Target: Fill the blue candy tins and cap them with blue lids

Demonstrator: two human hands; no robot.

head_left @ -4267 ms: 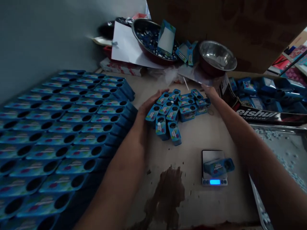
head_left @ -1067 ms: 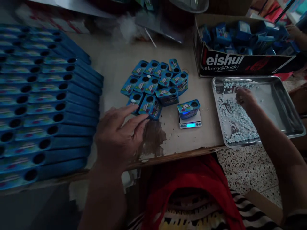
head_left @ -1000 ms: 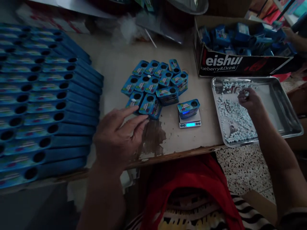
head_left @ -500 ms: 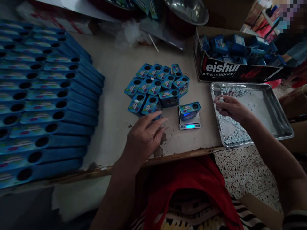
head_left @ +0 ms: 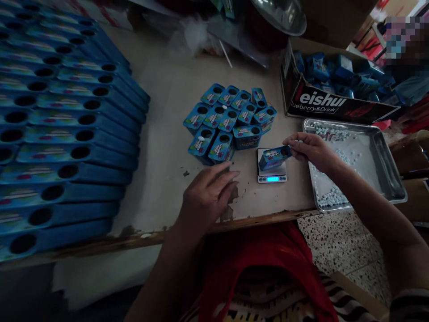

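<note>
Right hand [head_left: 311, 151] curled round pale pellets [head_left: 300, 141] at right end of the box [head_left: 273, 157] on the scale [head_left: 280, 171]; left hand [head_left: 208, 190] slack, holding nothing. Knuckles bumping the box could topple it.

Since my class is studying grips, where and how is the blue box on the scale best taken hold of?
Probably by its two long sides, pinched near the end away from the hole, coming from above and the person's left. The blue box is narrow across, and the right hand is at the hole end, over the edge of the scale.
</note>
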